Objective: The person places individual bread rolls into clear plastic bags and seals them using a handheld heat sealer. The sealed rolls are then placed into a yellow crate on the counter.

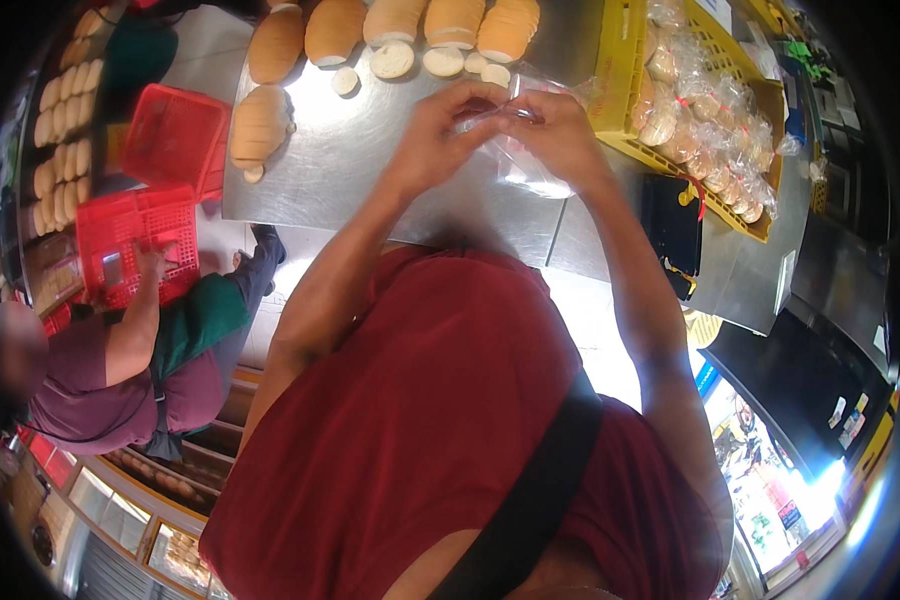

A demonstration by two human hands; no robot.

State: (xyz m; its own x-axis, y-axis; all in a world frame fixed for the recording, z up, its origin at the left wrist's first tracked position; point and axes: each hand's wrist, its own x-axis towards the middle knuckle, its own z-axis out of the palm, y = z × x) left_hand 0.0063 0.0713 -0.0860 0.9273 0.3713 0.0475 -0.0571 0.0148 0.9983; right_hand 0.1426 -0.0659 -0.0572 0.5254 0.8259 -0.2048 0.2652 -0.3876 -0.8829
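Note:
Both of my hands meet over the steel table (330,187), fingers on a clear plastic bag (532,169). My left hand (454,124) pinches one side of its top, and my right hand (555,131) grips the other. The bag hangs below the fingers and shows no bread that I can make out. Along the far side stand sliced bread loaves (334,30), with cut end pieces (391,60) lying in front of them. One more sliced loaf (257,127) lies near the table's left edge, a small end piece (253,174) beside it.
At the right, a yellow plastic crate (619,75) holds several bagged breads (701,112). A black case (671,225) lies below it. On the left, a co-worker (112,367) reaches into red plastic baskets (136,240), near racks of rolls (71,94).

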